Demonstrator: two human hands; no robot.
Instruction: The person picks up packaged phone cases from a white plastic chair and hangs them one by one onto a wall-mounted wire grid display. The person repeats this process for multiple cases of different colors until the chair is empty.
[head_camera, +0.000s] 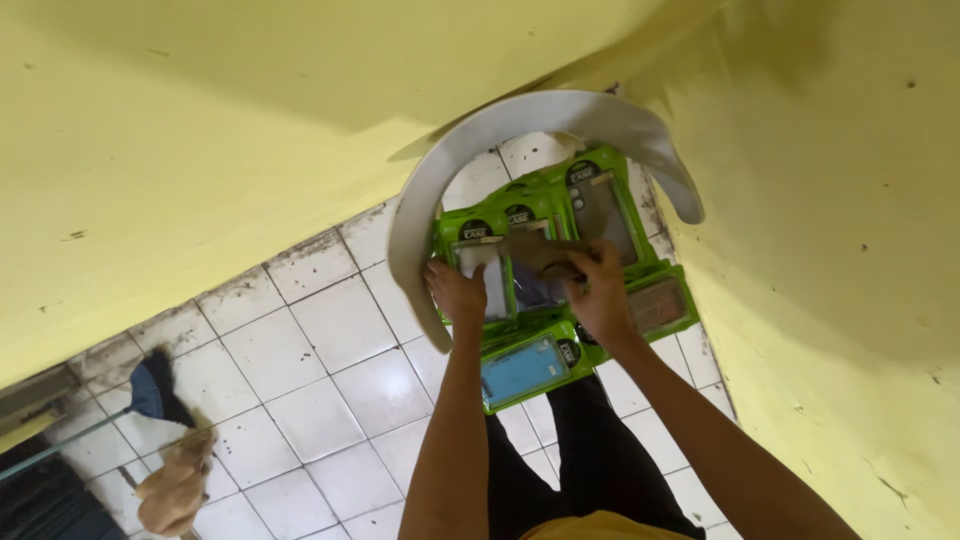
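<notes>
Item in hand: we see a brown, crumpled cloth (540, 255) pressed on top of a spread of green-framed, flat plastic phone-case packages (600, 205).

Location of item: the cloth lies over the middle of the spread, on the seat of a grey plastic chair with a curved backrest (500, 125) standing on the white tiled floor (320, 370) in a yellow-walled corner (200, 130).

Right grip: our right hand (600, 290) is curled over the cloth's near right end, fingers closed on it.

Left grip: our left hand (458, 290) rests its fingers on the clear-fronted package at the left of the spread; we cannot tell whether it pinches the edge or only steadies it.

Direction from grip: the cloth runs up and to the left from the right hand, toward the left hand.

Long axis: roughly across the spread, left to right, slightly tilted.

Nearer hand: the right, already on the cloth; the left is just beside its far end.

Other stock: a blue-faced package (525, 370) lies nearest our body; a brown-faced one (657, 305) lies to the right.

Floor, left: a dark-headed broom (150, 392) and a tan rag (175, 485), well apart from the chair.
</notes>
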